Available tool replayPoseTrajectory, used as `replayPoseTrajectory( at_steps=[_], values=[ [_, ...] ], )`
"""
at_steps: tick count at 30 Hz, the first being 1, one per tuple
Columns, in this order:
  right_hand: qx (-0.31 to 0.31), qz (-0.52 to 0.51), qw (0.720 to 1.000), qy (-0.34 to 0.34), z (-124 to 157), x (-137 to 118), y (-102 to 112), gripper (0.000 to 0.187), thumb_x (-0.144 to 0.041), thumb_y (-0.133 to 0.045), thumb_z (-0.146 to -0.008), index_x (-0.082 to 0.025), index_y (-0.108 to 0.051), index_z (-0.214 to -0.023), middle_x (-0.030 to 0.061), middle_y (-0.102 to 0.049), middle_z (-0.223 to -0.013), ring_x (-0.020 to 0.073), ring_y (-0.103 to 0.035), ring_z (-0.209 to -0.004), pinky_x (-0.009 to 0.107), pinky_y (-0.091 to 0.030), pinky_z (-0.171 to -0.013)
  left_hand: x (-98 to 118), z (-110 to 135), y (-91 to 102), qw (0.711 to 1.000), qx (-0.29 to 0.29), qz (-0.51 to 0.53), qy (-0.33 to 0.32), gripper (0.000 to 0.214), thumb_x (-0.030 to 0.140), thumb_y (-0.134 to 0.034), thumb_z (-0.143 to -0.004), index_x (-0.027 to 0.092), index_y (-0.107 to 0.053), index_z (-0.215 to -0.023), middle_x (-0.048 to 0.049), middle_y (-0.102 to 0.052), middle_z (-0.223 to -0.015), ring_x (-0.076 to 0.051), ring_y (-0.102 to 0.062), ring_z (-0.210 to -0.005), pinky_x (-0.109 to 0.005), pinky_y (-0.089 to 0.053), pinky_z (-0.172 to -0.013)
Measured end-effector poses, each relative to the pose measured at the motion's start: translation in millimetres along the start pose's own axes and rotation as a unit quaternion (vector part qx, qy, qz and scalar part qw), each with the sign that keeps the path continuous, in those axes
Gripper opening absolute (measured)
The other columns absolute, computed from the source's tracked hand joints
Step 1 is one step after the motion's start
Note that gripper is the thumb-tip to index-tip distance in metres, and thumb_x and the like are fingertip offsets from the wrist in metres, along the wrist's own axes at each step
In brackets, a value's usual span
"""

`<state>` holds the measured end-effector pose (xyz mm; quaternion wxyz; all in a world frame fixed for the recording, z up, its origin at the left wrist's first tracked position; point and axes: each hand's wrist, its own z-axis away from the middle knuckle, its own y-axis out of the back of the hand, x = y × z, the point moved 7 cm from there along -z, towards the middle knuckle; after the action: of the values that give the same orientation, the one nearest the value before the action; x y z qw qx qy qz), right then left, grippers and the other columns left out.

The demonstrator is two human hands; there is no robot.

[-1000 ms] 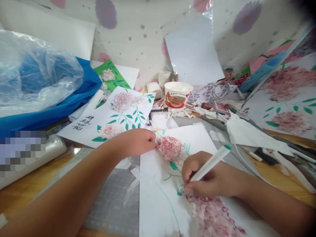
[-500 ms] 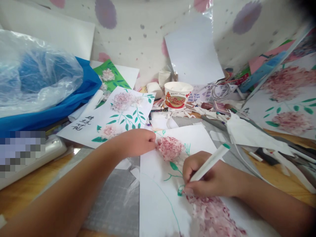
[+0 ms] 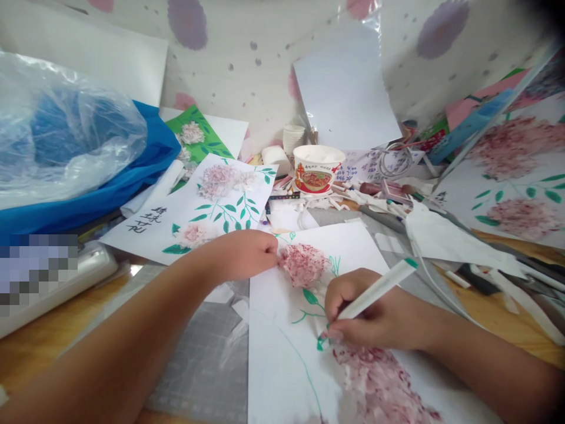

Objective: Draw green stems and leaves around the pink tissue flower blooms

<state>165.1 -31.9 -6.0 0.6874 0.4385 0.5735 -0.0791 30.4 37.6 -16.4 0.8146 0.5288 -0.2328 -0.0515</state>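
My right hand (image 3: 371, 309) is closed round a white marker pen (image 3: 377, 288) with a green end. The pen slants down to the left, its tip by a small green leaf outline (image 3: 321, 343) on a white sheet of paper (image 3: 276, 359). Curled into a fist, my left hand (image 3: 247, 254) rests at the sheet's upper left edge; its fingertips are hidden. Beside it is a raised pink-and-red flower (image 3: 304, 265) with a green leaf (image 3: 310, 296) below. A larger pink flower (image 3: 384, 383) lies under and below my right hand. One thin green curve runs down the sheet's left side.
A finished-looking flower picture (image 3: 145, 241) with dark writing lies at left, a green one (image 3: 205, 132) behind it. Farther back stands a paper bowl (image 3: 318, 171) among scraps and brushes. A blue bag with clear plastic (image 3: 75, 129) fills the left; a grey cutting mat (image 3: 198, 353) lies beneath.
My right hand and the marker have shifted slightly at the small leaf, and the pen leans a little lower. My left hand stays where it was.
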Motion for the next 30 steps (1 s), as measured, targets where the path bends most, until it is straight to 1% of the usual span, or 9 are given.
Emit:
replayPoseTrajectory(
  at_steps=[3, 8, 12, 17, 21, 26, 30],
  values=[
    [-0.011, -0.003, 1.0, -0.011, 0.8, 1.8, -0.8, 0.013, -0.023, -0.06, -0.067, -0.012, -0.055, -0.062, -0.0017, -0.051, -0.054, 0.0065, -0.043, -0.048, 0.017, -0.034, -0.043, 1.9, 0.8, 0.7, 1.0, 0.0, -0.002, -0.002, 0.022, 0.036, -0.033, -0.071, 0.02, -0.047, -0.065, 0.0024, -0.049, -0.062, -0.012, -0.044, -0.057, -0.023, -0.025, -0.047],
    [0.008, -0.002, 1.0, -0.003, 0.8, 1.6, 1.0, 0.013, -0.024, -0.059, -0.069, -0.013, -0.055, -0.064, -0.0008, -0.052, -0.058, 0.0067, -0.044, -0.05, 0.018, -0.035, -0.045, 5.8, 2.0, 2.9, 1.0, 0.001, 0.001, 0.0, 0.021, 0.035, -0.033, -0.07, 0.019, -0.046, -0.064, 0.0024, -0.047, -0.06, -0.012, -0.043, -0.056, -0.024, -0.025, -0.046],
    [-0.016, -0.009, 1.0, -0.021, 0.0, 4.3, -2.7, 0.013, -0.024, -0.06, -0.068, -0.013, -0.056, -0.063, -0.0014, -0.051, -0.055, 0.0067, -0.043, -0.048, 0.018, -0.034, -0.043, 6.9, 1.7, 3.2, 1.0, 0.0, -0.001, 0.0, 0.02, 0.034, -0.033, -0.07, 0.019, -0.045, -0.063, 0.0028, -0.046, -0.059, -0.012, -0.042, -0.055, -0.023, -0.024, -0.045],
    [-0.003, -0.007, 1.0, -0.009, -0.9, 2.9, -0.9, 0.012, -0.023, -0.059, -0.069, -0.013, -0.055, -0.063, -0.0014, -0.051, -0.057, 0.0068, -0.043, -0.05, 0.018, -0.035, -0.046, 6.0, 1.1, 3.0, 1.0, -0.001, -0.003, 0.006, 0.019, 0.034, -0.034, -0.07, 0.02, -0.045, -0.063, 0.0025, -0.047, -0.06, -0.012, -0.043, -0.055, -0.023, -0.024, -0.045],
    [-0.026, -0.028, 0.999, -0.019, -0.3, 5.2, -3.5, 0.012, -0.022, -0.06, -0.068, -0.012, -0.056, -0.062, -0.0021, -0.05, -0.054, 0.0064, -0.042, -0.048, 0.018, -0.033, -0.043, 6.2, 1.5, 3.0, 1.0, -0.002, -0.012, 0.007, 0.019, 0.034, -0.034, -0.07, 0.02, -0.045, -0.064, 0.0029, -0.047, -0.06, -0.012, -0.043, -0.056, -0.024, -0.025, -0.046],
    [0.0, -0.022, 1.0, 0.001, -0.6, 3.2, 0.5, 0.013, -0.022, -0.059, -0.069, -0.012, -0.055, -0.062, -0.0025, -0.049, -0.056, 0.0056, -0.04, -0.048, 0.017, -0.033, -0.044, 7.2, 0.3, 3.1, 1.0, 0.002, -0.016, -0.001, 0.018, 0.033, -0.033, -0.07, 0.02, -0.044, -0.063, 0.0034, -0.047, -0.06, -0.012, -0.043, -0.056, -0.024, -0.026, -0.046],
    [-0.024, -0.013, 1.0, -0.007, 0.4, 3.5, -3.0, 0.012, -0.022, -0.06, -0.068, -0.012, -0.056, -0.063, -0.0017, -0.05, -0.055, 0.0068, -0.043, -0.049, 0.018, -0.034, -0.045, 5.9, 0.4, 2.5, 1.0, 0.0, -0.009, 0.001, 0.019, 0.033, -0.034, -0.07, 0.02, -0.045, -0.064, 0.0027, -0.048, -0.06, -0.012, -0.043, -0.056, -0.024, -0.026, -0.046]
  ],
)
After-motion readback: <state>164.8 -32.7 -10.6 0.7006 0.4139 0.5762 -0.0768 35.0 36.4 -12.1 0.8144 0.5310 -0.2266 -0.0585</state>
